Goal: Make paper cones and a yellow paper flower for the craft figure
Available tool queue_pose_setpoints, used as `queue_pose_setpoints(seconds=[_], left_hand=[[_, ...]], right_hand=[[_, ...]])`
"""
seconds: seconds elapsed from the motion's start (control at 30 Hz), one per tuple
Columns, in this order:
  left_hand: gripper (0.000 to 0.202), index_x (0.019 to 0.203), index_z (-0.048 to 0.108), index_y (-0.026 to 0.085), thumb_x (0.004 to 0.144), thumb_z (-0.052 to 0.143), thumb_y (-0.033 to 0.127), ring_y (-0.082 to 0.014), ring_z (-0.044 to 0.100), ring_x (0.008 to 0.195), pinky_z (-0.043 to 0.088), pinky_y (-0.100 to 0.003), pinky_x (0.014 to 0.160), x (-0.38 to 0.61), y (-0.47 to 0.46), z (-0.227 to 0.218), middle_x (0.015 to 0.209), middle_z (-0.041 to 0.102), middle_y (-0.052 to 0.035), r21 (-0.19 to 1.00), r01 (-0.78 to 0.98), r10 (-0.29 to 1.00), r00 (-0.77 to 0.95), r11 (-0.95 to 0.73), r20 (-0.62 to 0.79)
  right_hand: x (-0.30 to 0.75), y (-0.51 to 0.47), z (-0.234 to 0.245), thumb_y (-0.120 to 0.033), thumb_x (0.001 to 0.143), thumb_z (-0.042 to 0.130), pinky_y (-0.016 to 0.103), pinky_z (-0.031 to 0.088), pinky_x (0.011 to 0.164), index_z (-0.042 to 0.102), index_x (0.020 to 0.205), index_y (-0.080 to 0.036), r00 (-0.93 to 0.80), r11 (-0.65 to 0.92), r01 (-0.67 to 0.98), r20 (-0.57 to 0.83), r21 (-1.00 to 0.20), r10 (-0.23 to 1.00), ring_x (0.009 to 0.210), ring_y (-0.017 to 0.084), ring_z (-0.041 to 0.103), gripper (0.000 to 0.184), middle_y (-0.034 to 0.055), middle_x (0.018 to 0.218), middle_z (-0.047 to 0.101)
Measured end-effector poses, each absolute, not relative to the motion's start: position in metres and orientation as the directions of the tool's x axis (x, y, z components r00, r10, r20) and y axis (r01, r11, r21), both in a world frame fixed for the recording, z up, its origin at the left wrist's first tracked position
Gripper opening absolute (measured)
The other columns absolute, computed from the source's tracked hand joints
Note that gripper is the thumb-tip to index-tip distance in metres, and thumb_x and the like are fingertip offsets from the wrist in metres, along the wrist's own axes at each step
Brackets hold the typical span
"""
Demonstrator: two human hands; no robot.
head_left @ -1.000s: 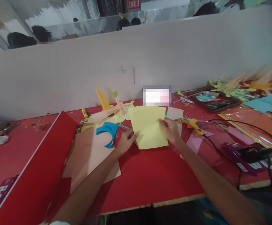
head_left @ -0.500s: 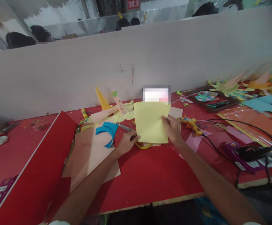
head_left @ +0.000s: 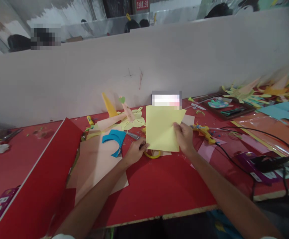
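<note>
A pale yellow sheet of paper point(head_left: 162, 129) stands raised above the table, facing me. My right hand point(head_left: 184, 136) grips its right edge, thumb in front. At the lower left corner, my left hand point(head_left: 136, 151) has its fingers closed on the sheet. Partly hidden behind that hand and the paper lie scissors, with a blade point(head_left: 133, 135) and a yellow handle point(head_left: 153, 155) showing. To the left, a cut blue paper piece point(head_left: 116, 137) rests on light pink paper sheets point(head_left: 94, 166).
A yellow glue gun point(head_left: 205, 132) with a black cord lies to the right, near a purple box point(head_left: 253, 166). Behind are paper cones point(head_left: 128, 111) and a blurred-out screen point(head_left: 166, 99). A red upright divider point(head_left: 42, 169) stands left; a white partition point(head_left: 97, 76) runs behind.
The yellow sheet has shifted slightly, its upper edge moving right and up. My right hand moved a little right with it; my left hand stays nearly in place.
</note>
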State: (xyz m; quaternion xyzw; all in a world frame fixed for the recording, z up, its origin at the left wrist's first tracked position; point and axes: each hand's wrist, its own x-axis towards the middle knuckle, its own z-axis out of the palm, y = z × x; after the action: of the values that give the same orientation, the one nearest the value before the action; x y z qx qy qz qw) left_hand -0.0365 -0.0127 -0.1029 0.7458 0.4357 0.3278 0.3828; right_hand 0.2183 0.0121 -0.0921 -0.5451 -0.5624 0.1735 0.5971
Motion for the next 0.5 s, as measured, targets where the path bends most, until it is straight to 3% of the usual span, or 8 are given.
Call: queue_pose_setpoints(seconds=[0.17, 0.37, 0.5], left_hand=[[0.027, 0.086, 0.057, 0.02, 0.1, 0.054, 0.042, -0.0155, 0.057, 0.065, 0.04, -0.028, 0.064, -0.0384, -0.0142, -0.1028, 0.069, 0.064, -0.0005, 0.863, 0.377, 0.895, 0.414, -0.335, 0.167], [0.036, 0.104, 0.069, 0.018, 0.097, 0.06, 0.052, -0.0211, 0.069, 0.084, 0.052, -0.03, 0.072, -0.0408, -0.0126, -0.1089, 0.097, 0.077, -0.0077, 0.888, 0.341, 0.9, 0.407, -0.307, 0.154], [0.044, 0.088, 0.064, 0.018, 0.094, 0.06, 0.061, -0.0134, 0.06, 0.052, 0.046, -0.025, 0.052, -0.0404, -0.0097, -0.1107, 0.069, 0.067, -0.0014, 0.936, 0.281, 0.936, 0.332, -0.214, 0.114]], right_hand=[[0.2168, 0.0099, -0.0925, -0.063, 0.098, 0.051, 0.029, 0.027, 0.053, 0.039, 0.062, -0.024, 0.293, 0.354, 0.454, 0.512, -0.818, 0.807, 0.056, 0.013, 0.036, 0.055, -0.0033, 0.056, 0.04], [0.2113, 0.0092, -0.0921, -0.072, 0.096, 0.048, 0.03, 0.028, 0.052, 0.039, 0.059, -0.024, 0.129, 0.374, 0.423, 0.463, -0.826, 0.877, 0.053, 0.013, 0.036, 0.061, -0.0033, 0.055, 0.038], [0.2126, 0.0093, -0.0894, -0.071, 0.097, 0.048, 0.03, 0.028, 0.054, 0.039, 0.06, -0.024, 0.013, 0.395, 0.422, 0.441, -0.816, 0.897, 0.054, 0.013, 0.037, 0.06, -0.0032, 0.056, 0.037]])
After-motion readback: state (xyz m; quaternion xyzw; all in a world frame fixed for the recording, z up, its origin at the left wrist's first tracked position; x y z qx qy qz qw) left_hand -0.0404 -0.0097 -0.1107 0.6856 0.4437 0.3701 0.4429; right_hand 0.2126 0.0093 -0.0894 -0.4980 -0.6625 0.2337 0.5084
